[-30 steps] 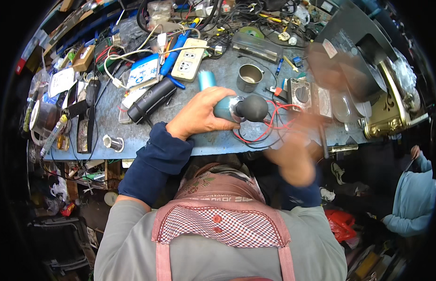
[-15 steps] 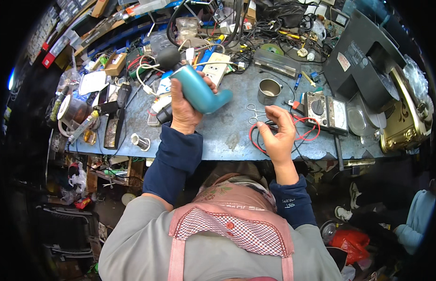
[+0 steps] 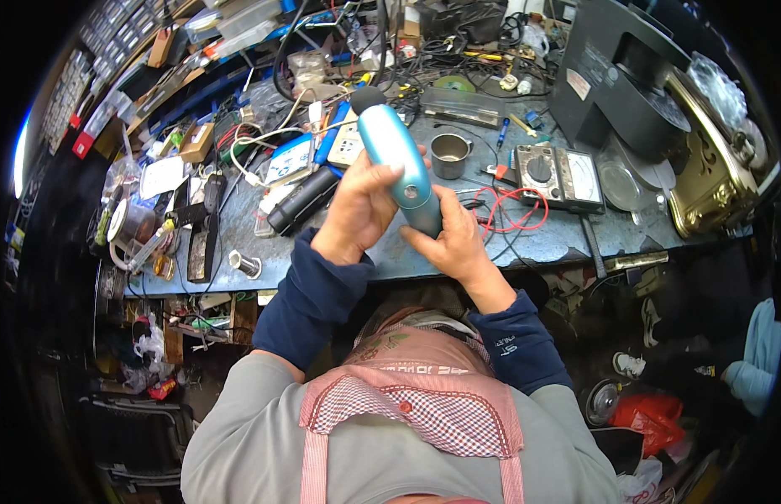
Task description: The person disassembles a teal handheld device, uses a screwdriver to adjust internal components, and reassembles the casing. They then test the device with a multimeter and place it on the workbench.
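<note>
A teal massage gun [image 3: 389,143] with a black ball head [image 3: 368,99] is held up over the front of the bench. My left hand [image 3: 357,206] is wrapped round the left side of its body, thumb lying across it. My right hand [image 3: 454,239] grips the lower end, the handle, with thumb and fingers on either side. A round button or port shows on the teal shell between the two hands. Behind the right hand lie red test leads [image 3: 525,220] of an analog multimeter [image 3: 558,176]. A metal cup [image 3: 451,156] stands just beyond.
A black cylinder [image 3: 302,202] lies left of my hands, by a white power strip [image 3: 347,147]. A small metal tube [image 3: 245,264] stands near the front edge. At right are a large dark appliance [image 3: 613,84] and a gold ornate piece [image 3: 714,168]. Cables and tools crowd the back.
My right hand has come in from the right and taken hold of the massage gun's handle. The gun has turned, its handle now pointing toward me. The view has shifted slightly.
</note>
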`<state>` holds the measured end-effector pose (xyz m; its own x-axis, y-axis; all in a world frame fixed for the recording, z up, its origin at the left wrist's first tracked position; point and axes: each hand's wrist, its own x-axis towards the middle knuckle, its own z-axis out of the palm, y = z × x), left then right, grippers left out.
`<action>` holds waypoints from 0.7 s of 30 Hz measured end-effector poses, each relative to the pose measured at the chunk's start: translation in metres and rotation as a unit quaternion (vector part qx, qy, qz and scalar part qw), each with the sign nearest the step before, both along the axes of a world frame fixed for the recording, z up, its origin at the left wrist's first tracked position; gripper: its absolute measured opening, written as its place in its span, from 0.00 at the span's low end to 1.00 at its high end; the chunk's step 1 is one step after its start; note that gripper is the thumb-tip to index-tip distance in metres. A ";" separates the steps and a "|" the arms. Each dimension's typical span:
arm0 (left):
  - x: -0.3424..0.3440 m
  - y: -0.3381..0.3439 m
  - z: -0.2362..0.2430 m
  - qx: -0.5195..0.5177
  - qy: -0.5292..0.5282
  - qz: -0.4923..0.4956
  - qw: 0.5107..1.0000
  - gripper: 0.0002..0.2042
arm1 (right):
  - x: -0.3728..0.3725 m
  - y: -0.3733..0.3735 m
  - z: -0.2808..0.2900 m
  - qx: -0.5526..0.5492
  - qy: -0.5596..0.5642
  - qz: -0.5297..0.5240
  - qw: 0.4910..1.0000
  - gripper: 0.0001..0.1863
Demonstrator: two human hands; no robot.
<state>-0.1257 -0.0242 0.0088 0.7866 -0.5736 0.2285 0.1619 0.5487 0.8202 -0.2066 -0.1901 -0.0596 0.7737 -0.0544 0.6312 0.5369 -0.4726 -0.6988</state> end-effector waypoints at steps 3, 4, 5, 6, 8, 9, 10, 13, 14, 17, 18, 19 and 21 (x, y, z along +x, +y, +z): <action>-0.024 -0.016 -0.002 0.006 -0.015 0.009 1.000 0.36 | -0.008 0.000 -0.003 0.026 -0.004 -0.021 0.999 0.38; -0.025 -0.020 -0.005 -0.010 -0.002 0.011 1.000 0.35 | -0.009 -0.001 -0.004 0.040 0.008 -0.027 0.999 0.39; -0.025 -0.021 -0.009 0.002 0.001 0.018 1.000 0.35 | -0.010 0.000 -0.005 0.035 -0.006 -0.035 0.999 0.37; -0.025 -0.022 -0.013 0.014 0.004 0.027 1.000 0.34 | -0.010 -0.001 -0.004 0.042 0.002 -0.030 0.999 0.36; -0.020 -0.022 -0.024 0.023 0.012 0.035 0.999 0.33 | -0.009 -0.002 -0.003 0.054 0.017 -0.016 0.998 0.35; -0.016 -0.021 -0.030 0.020 0.017 0.035 0.999 0.32 | -0.009 -0.003 -0.003 0.038 0.019 -0.021 0.999 0.34; -0.015 -0.019 -0.035 0.017 0.022 0.035 0.999 0.32 | -0.010 -0.002 -0.004 0.033 0.027 -0.020 0.999 0.35; -0.020 -0.021 -0.033 0.029 0.001 0.062 0.998 0.31 | -0.010 -0.001 -0.002 0.018 0.035 -0.019 0.999 0.36; -0.023 -0.021 -0.030 0.035 -0.005 0.072 0.997 0.31 | -0.011 -0.001 -0.003 0.017 0.031 -0.018 0.999 0.36; -0.025 -0.019 -0.028 0.014 0.019 0.054 0.998 0.30 | -0.010 0.000 -0.003 0.009 0.021 -0.019 1.000 0.38; -0.023 -0.019 -0.028 0.005 0.028 0.047 0.998 0.30 | -0.010 -0.001 -0.003 0.006 0.018 -0.019 1.000 0.39; -0.023 -0.019 -0.028 0.003 0.037 0.050 0.998 0.28 | -0.009 -0.002 -0.004 -0.002 0.015 -0.017 1.000 0.39; -0.022 -0.020 -0.028 0.000 0.056 0.055 0.997 0.24 | -0.009 -0.003 -0.005 -0.016 0.011 -0.011 1.000 0.40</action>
<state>-0.1479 -0.0440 -0.0197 0.8648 -0.4831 0.1369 0.1910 0.5687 0.8000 -0.2155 -0.1933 -0.0649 0.7864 -0.0517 0.6155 0.5103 -0.5071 -0.6946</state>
